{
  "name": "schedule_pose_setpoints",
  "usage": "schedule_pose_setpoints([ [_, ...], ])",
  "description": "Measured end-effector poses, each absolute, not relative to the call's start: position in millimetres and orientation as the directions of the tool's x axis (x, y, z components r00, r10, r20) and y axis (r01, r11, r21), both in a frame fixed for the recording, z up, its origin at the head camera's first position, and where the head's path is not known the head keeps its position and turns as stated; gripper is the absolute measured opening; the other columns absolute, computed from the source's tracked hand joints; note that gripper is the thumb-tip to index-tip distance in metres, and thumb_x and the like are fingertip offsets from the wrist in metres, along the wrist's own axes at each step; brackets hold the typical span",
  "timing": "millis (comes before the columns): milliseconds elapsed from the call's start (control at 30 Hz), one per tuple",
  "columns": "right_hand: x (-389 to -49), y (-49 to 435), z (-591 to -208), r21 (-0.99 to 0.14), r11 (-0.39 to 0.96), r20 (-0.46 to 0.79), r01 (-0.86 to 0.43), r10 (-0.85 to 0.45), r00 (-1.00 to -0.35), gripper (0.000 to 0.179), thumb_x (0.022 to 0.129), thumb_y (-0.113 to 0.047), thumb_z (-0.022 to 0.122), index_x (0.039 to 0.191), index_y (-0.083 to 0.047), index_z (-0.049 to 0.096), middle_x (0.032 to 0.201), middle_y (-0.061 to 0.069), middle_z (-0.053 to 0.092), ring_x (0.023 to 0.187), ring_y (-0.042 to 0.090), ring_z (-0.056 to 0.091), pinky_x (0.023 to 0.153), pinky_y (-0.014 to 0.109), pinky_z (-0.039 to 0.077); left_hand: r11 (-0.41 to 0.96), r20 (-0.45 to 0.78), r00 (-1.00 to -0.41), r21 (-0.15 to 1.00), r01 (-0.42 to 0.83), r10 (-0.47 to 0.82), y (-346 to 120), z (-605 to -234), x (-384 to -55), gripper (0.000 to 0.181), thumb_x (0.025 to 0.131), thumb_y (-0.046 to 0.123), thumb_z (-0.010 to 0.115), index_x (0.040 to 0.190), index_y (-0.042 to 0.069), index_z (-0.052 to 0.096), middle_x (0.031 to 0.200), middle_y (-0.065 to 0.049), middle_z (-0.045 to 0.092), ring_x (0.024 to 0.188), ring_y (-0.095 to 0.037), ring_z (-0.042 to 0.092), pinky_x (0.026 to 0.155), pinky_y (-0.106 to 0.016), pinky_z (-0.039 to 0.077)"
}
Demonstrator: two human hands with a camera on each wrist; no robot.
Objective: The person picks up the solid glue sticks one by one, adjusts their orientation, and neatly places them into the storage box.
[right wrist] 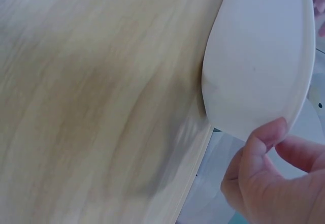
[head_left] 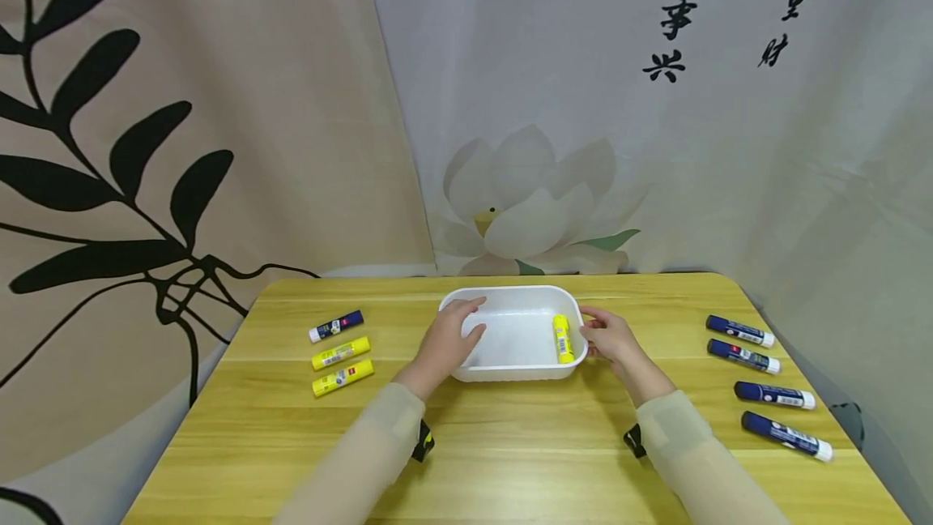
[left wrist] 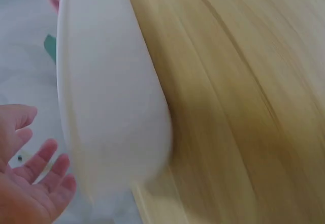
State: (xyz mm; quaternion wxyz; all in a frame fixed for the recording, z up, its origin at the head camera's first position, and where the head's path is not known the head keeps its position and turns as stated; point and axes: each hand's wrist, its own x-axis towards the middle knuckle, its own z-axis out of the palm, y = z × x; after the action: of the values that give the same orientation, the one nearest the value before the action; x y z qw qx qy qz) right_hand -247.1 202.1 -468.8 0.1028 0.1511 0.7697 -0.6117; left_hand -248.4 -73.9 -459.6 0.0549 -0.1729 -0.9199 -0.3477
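Note:
A white plastic tray stands at the far middle of the table, with one yellow glue stick lying against the inside of its right end. My left hand hovers at the tray's left end, its fingers spread; in the left wrist view that hand is apart from the tray's outer wall. At the opposite end my right hand pinches the rim. The right wrist view shows the thumb and index finger of this hand at the corner of the tray wall.
Left of the tray lie a navy glue stick with a white cap and two yellow glue sticks. Several navy ones form a column along the right side of the wooden table. A printed curtain hangs behind the table's far edge.

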Motion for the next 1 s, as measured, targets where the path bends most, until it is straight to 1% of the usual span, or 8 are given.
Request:
schedule_pose_setpoints([
  [100, -247, 202, -469, -0.913, 0.202, -0.342, 0.356, 0.103, -0.934, 0.047, 0.095, -0.002, 0.051, 0.141, -0.006, 0.043, 0.105, 0.01, 0.044, 0.076, 0.016, 0.05, 0.064, 0.026, 0.051, 0.729, 0.23, -0.939, 0.591, 0.344, 0.257, -97, -462, -246, 0.044, 0.091, 0.019, 0.063, 0.134, 0.018, 0.054, 0.128, -0.008, 0.055, 0.119, -0.026, 0.052, 0.103, -0.042, 0.043],
  [200, -247, 202, -470, -0.912, 0.199, -0.345, 0.358, 0.098, -0.934, 0.047, 0.095, -0.002, 0.051, 0.141, -0.006, 0.043, 0.105, 0.01, 0.044, 0.076, 0.015, 0.05, 0.064, 0.025, 0.051, 0.744, 0.208, -0.949, 0.589, 0.316, 0.238, -120, -463, -240, 0.045, 0.092, 0.019, 0.062, 0.136, 0.019, 0.052, 0.132, -0.009, 0.052, 0.124, -0.029, 0.048, 0.106, -0.046, 0.04],
  [300, -247, 202, -470, -0.91, 0.201, -0.349, 0.362, 0.097, -0.932, 0.048, 0.094, -0.002, 0.051, 0.141, -0.006, 0.042, 0.105, 0.01, 0.044, 0.076, 0.015, 0.05, 0.063, 0.025, 0.051, 0.753, 0.192, -0.955, 0.587, 0.296, 0.225, -142, -466, -231, 0.047, 0.092, 0.019, 0.063, 0.137, 0.02, 0.051, 0.135, -0.009, 0.05, 0.126, -0.031, 0.045, 0.105, -0.05, 0.039],
  [433, -247, 203, -469, -0.907, 0.21, -0.35, 0.364, 0.101, -0.931, 0.047, 0.095, -0.002, 0.051, 0.141, -0.006, 0.042, 0.106, 0.011, 0.044, 0.076, 0.016, 0.052, 0.064, 0.025, 0.051, 0.782, 0.207, -0.95, 0.542, 0.309, 0.233, -168, -470, -220, 0.048, 0.091, 0.021, 0.063, 0.137, 0.022, 0.05, 0.133, -0.009, 0.05, 0.124, -0.032, 0.046, 0.101, -0.051, 0.043],
  [633, -247, 203, -469, -0.905, 0.224, -0.347, 0.361, 0.1, -0.932, 0.047, 0.095, -0.003, 0.05, 0.141, -0.006, 0.042, 0.107, 0.012, 0.044, 0.076, 0.018, 0.052, 0.064, 0.027, 0.05, 0.841, 0.246, -0.927, 0.4, 0.364, 0.284, -206, -478, -211, 0.053, 0.09, 0.017, 0.065, 0.14, 0.019, 0.047, 0.127, -0.011, 0.053, 0.116, -0.032, 0.051, 0.093, -0.048, 0.049],
  [733, -247, 203, -469, -0.903, 0.227, -0.351, 0.365, 0.1, -0.931, 0.047, 0.096, -0.003, 0.051, 0.141, -0.007, 0.042, 0.107, 0.012, 0.044, 0.075, 0.017, 0.051, 0.064, 0.026, 0.05, 0.871, 0.252, -0.917, 0.313, 0.379, 0.308, -225, -482, -207, 0.057, 0.089, 0.018, 0.066, 0.141, 0.019, 0.044, 0.125, -0.011, 0.054, 0.109, -0.03, 0.055, 0.081, -0.042, 0.054],
  [867, -248, 202, -469, -0.902, 0.232, -0.352, 0.365, 0.098, -0.931, 0.047, 0.096, -0.004, 0.051, 0.142, -0.007, 0.042, 0.107, 0.012, 0.044, 0.073, 0.016, 0.05, 0.061, 0.024, 0.049, 0.895, 0.258, -0.906, 0.212, 0.393, 0.336, -246, -486, -203, 0.061, 0.086, 0.017, 0.07, 0.141, 0.017, 0.045, 0.121, -0.011, 0.056, 0.101, -0.028, 0.058, 0.07, -0.037, 0.053],
  [1000, -248, 202, -469, -0.902, 0.236, -0.348, 0.361, 0.096, -0.933, 0.047, 0.096, -0.004, 0.051, 0.142, -0.007, 0.042, 0.107, 0.012, 0.044, 0.073, 0.015, 0.049, 0.061, 0.023, 0.049, 0.909, 0.261, -0.897, 0.128, 0.398, 0.356, -260, -490, -200, 0.059, 0.083, 0.015, 0.073, 0.137, 0.015, 0.05, 0.115, -0.011, 0.059, 0.098, -0.026, 0.058, 0.074, -0.04, 0.054],
])
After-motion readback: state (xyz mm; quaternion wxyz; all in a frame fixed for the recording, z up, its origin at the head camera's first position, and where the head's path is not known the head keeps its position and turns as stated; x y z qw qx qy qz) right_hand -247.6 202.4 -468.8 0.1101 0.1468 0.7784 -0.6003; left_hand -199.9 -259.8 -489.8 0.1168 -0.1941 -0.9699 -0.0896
